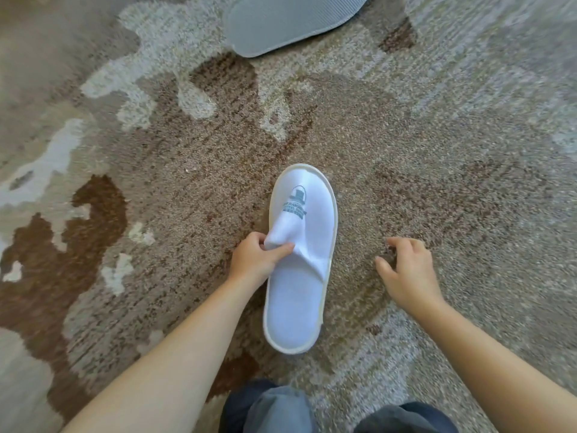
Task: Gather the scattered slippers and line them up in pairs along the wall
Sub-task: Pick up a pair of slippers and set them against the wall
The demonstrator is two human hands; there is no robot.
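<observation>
A white slipper [307,232] with a dark printed logo lies sole-down on the carpet in the middle of the view, toe pointing away from me. My left hand [254,260] pinches the left edge of its upper strap between thumb and fingers, bunching the fabric. My right hand [406,270] hovers over the carpet to the right of the slipper, fingers loosely curled, holding nothing. A second slipper [290,21] lies upside down at the top edge, its grey ribbed sole facing up, partly cut off by the frame.
The floor is a patterned carpet [156,170] in brown, beige and grey patches. My knees in dark trousers [274,410] show at the bottom edge. No wall is in view.
</observation>
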